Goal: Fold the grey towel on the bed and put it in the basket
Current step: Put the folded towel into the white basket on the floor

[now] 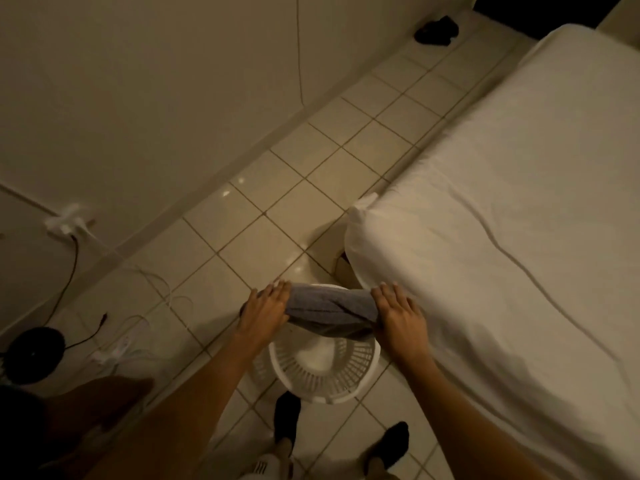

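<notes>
The folded grey towel (pixel 330 311) hangs between my two hands, just above the far half of the round white slotted basket (pixel 323 370) on the tiled floor. My left hand (pixel 265 311) grips the towel's left end and my right hand (pixel 400 315) grips its right end. The basket's bottom shows white below the towel. The bed (pixel 519 202) with its white sheet lies to the right, its corner close to my right hand.
Tiled floor runs between the wall at left and the bed. White cables, a power strip (pixel 109 355) and a black round object (pixel 33 353) lie at lower left. A dark item (pixel 436 31) sits on the floor far back. My feet in dark socks stand below the basket.
</notes>
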Motion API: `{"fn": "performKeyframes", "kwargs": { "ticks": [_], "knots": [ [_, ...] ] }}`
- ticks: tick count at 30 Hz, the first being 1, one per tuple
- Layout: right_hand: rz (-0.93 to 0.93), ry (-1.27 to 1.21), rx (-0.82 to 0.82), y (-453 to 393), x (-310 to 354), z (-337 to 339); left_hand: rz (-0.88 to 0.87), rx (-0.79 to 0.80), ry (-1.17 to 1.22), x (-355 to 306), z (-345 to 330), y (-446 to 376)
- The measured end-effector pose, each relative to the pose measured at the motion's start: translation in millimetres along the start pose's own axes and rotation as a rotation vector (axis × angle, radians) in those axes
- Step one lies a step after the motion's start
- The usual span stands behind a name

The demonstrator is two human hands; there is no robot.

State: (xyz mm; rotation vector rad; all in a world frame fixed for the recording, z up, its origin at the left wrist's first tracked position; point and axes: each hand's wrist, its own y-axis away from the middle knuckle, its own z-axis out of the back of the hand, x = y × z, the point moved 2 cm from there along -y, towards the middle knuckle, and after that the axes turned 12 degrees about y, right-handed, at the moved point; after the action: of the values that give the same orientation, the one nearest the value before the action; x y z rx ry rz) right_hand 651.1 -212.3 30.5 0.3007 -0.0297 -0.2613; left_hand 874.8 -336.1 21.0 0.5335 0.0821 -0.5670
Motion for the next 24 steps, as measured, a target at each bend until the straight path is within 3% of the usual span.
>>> {"fn": "performKeyframes", "kwargs": {
  "ticks": [5, 10, 18, 24],
  "knots": [
    [-0.057, -0.065, 0.042, 4, 31, -12, -0.054, 0.003, 0.154, 27, -13, 2],
    [-0.188, -0.132, 0.082, 11, 50, -38, 0.035, 0.059, 0.298, 33, -31, 4],
    [-0.342, -0.315, 0.102, 19, 74, -84, 0.197, -0.092, 0.678, -9, -79, -1],
    [-0.415, -0.466, 0.048, 25, 67, -104, 0.229, -0.096, 0.998, -31, -105, -6]
  ]
}}
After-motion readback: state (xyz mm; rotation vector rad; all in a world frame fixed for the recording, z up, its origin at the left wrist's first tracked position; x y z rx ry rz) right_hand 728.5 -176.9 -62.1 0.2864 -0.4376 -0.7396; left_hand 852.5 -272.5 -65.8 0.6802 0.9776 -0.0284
